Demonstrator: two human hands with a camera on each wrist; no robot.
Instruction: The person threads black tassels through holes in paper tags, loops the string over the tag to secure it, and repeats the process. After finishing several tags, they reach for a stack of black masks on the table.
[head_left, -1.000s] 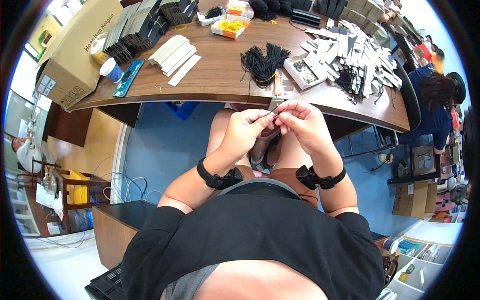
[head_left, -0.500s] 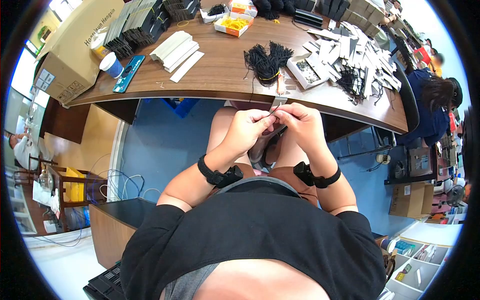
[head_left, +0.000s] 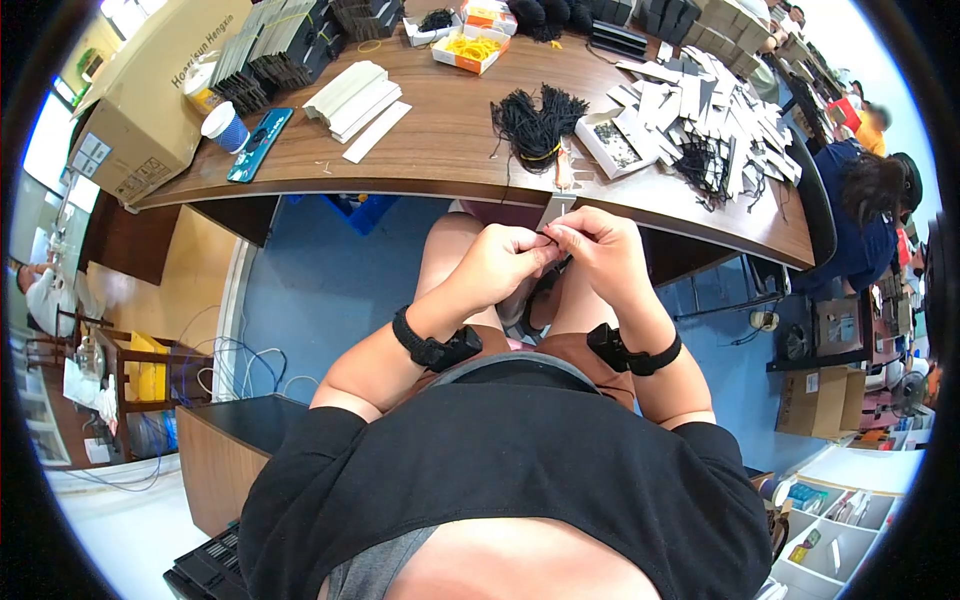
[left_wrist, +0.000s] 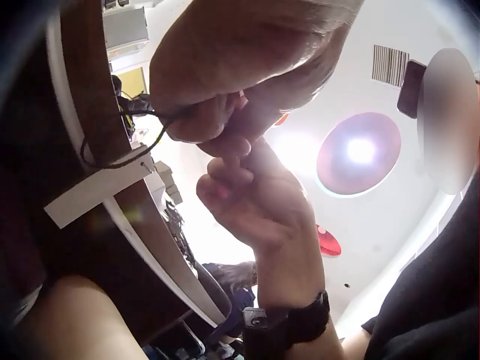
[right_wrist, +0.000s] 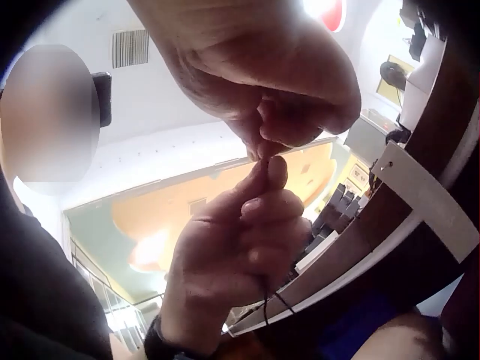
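Over the lap, just in front of the table edge, both hands meet at their fingertips. My left hand pinches a thin black cord between thumb and forefinger. From that hand the cord loops out in the left wrist view. My right hand pinches the cord at the same spot, its fingertips against the left ones. The fingers hide the part of the cord between them. A pale strip with a small hole juts out from the table edge beyond the hands. Behind it lies a bundle of black cords.
On the table are a small white box, a heap of white and dark strips, stacked pale strips, a phone, a paper cup and a box of yellow bands. A large carton stands left.
The right hand's fingers, more spread a second ago, have come in closer to the left fingertips. Less of the cord shows between the hands now. The head view has shifted slightly.
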